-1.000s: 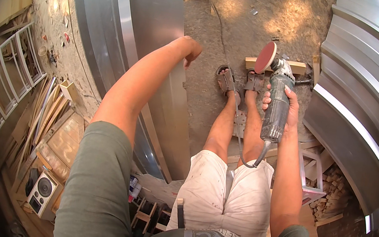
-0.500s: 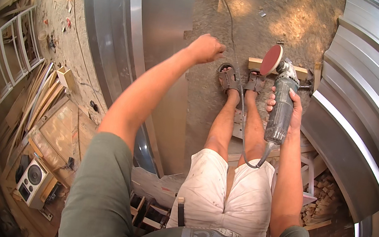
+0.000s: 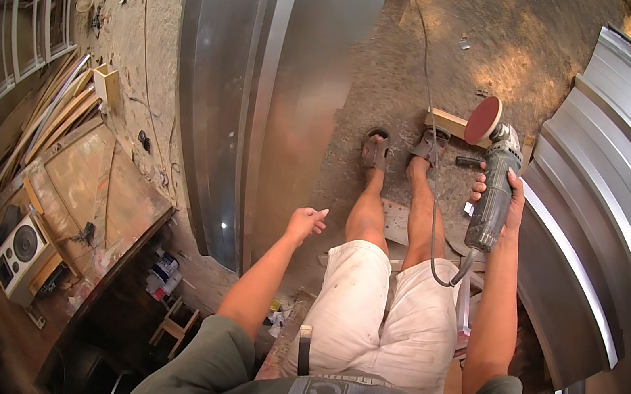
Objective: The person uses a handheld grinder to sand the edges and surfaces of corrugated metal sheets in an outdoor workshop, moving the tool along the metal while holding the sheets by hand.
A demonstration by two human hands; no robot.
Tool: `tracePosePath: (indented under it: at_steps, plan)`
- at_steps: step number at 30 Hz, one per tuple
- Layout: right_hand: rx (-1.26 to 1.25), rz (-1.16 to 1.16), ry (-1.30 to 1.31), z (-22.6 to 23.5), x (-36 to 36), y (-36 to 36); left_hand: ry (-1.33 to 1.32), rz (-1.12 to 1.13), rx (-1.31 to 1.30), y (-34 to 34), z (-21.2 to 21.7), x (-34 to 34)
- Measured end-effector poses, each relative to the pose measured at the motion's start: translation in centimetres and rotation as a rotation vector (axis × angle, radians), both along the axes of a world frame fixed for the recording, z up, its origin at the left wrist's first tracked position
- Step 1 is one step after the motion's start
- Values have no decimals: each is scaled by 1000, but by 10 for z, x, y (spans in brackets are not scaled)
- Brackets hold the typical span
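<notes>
My right hand (image 3: 515, 197) is wrapped round the body of a dark grey-green angle grinder (image 3: 490, 211). A round red sanding disc (image 3: 483, 121) is on its upper end, tilted and touching nothing. The black side handle (image 3: 468, 163) sticks out to the left, with no hand on it. From the tool's lower end a grey cord (image 3: 440, 280) loops over my leg and runs up along the ground. My left hand (image 3: 306, 224) is in the air beside my left knee, between my leg and a long grey metal panel (image 3: 297, 104). It holds nothing, its fingers loosely bent and apart.
Curved, ribbed metal sheets (image 3: 599, 211) stand close on the right. A wooden block (image 3: 450, 123) lies by my sandalled feet. At the left are wood strips (image 3: 59, 110), a white metal frame (image 3: 16, 46), a worn wooden board (image 3: 100, 189) and a white speaker (image 3: 21, 255).
My left hand has drawn back from beside my feet toward my left knee, its fingers loosening. The grinder stays in my right hand. The view has shifted, and my left foot has moved.
</notes>
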State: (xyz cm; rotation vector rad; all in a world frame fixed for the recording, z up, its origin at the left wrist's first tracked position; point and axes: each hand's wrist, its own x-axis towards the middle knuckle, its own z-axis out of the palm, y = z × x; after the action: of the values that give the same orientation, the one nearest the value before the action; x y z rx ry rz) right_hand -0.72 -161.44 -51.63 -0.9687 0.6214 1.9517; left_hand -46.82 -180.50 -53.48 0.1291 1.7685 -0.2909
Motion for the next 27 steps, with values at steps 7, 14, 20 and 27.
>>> tracePosePath:
  at_steps: [7, 14, 20, 27]
  plan:
    - [36, 71, -75, 19, -17, -15, 58, 1491, 117, -64, -43, -17]
    - [61, 180, -201, 46, -38, -36, 251, 2011, 305, -110, -81, -20]
    - [45, 295, -305, 85, -52, -41, 221, 2208, 454, -128, -92, -53]
    - [82, 457, -374, 115, -62, -20, 242, 2201, 412, -166, -92, -45]
